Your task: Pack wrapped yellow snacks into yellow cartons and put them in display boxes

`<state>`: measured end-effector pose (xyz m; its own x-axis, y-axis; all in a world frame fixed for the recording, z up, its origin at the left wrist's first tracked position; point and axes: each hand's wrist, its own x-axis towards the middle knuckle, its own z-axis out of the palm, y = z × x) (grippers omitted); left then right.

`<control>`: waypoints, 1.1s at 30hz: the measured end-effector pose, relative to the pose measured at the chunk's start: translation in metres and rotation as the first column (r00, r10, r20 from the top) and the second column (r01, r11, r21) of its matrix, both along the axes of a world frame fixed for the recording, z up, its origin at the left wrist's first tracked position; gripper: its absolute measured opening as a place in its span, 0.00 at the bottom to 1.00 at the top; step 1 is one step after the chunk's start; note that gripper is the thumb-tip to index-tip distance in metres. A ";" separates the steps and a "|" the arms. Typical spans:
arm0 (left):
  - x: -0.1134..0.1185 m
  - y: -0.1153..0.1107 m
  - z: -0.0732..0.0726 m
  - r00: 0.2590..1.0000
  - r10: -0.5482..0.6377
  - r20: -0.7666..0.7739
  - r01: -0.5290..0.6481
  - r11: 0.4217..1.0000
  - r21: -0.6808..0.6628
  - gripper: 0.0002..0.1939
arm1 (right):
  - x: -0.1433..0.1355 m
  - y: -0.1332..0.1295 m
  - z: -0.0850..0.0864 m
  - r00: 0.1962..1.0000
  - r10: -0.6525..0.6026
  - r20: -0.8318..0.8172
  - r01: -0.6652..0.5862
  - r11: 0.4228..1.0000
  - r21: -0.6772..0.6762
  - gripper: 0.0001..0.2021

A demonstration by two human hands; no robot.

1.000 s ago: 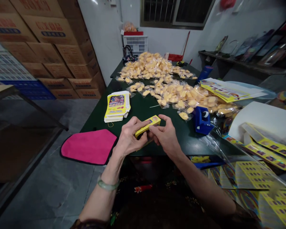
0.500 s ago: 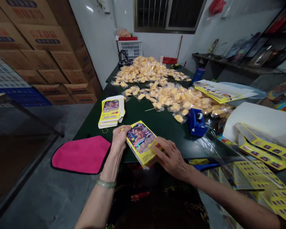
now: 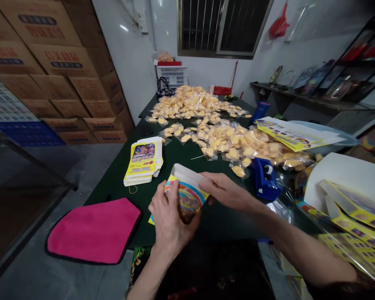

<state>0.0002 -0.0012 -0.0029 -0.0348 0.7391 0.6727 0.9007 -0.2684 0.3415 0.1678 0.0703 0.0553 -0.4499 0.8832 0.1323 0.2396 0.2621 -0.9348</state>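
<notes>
A small printed carton (image 3: 189, 201) is tilted above the near part of the green table, its yellow, blue and pink ringed face showing. At its top, a white inner flap (image 3: 185, 171) stands up. My left hand (image 3: 171, 218) wraps round the carton from the left and below, thumb across its face. On the right upper edge, my right hand (image 3: 223, 189) grips the carton, its fingertips partly hidden behind it. To the left lies a stack of yellow flat cartons (image 3: 143, 160). Beyond my hands spreads a heap of yellow pieces in clear wrappers (image 3: 218, 139).
A blue tape dispenser (image 3: 266, 180) stands right of my hands. Printed card sheets (image 3: 296, 131) rest over a pale basin behind it. Folded yellow cartons (image 3: 353, 212) fill the right side. A pink cloth-like piece (image 3: 93, 231) juts out at the left edge. Brown boxes (image 3: 62, 62) are stacked far left.
The carton has been turned, so a ringed face and white flap show instead of the portrait face. My left hand now wraps round it; my right hand has moved to its upper edge.
</notes>
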 end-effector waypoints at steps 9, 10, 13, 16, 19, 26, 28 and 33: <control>-0.029 0.006 -0.022 0.980 -0.038 0.193 0.042 0.999 -0.014 0.50 | 0.004 0.187 -0.051 0.503 -0.816 0.286 0.848 0.530 0.020 0.20; -0.029 0.005 -0.022 0.980 -0.040 0.195 0.045 0.999 -0.019 0.50 | -0.005 0.196 -0.058 0.481 -0.824 0.298 0.856 0.515 0.042 0.19; -0.026 0.004 -0.023 0.977 -0.028 0.213 0.037 0.999 -0.037 0.50 | -0.031 0.203 -0.076 0.491 -0.825 0.280 0.831 0.540 0.133 0.17; -0.024 0.003 -0.021 0.972 -0.008 0.235 0.020 0.999 -0.047 0.49 | -0.046 0.192 -0.092 0.578 -0.785 0.225 0.754 0.618 0.221 0.11; -0.023 0.001 -0.020 0.971 -0.017 0.239 0.025 0.999 -0.033 0.48 | -0.048 0.178 -0.101 0.682 -0.715 0.155 0.673 0.696 0.251 0.05; -0.029 -0.003 -0.019 0.973 -0.006 0.232 0.015 0.999 -0.037 0.49 | -0.022 0.149 -0.090 0.812 -0.569 -0.130 0.583 0.801 0.135 0.08; -0.032 -0.002 -0.019 0.976 -0.013 0.215 0.022 0.999 -0.040 0.50 | -0.007 0.138 -0.079 0.828 -0.519 -0.214 0.543 0.836 0.075 0.11; -0.027 0.005 -0.016 0.992 -0.039 0.118 0.048 0.996 -0.077 0.50 | 0.031 0.108 -0.041 0.824 -0.439 -0.359 0.442 0.894 -0.077 0.18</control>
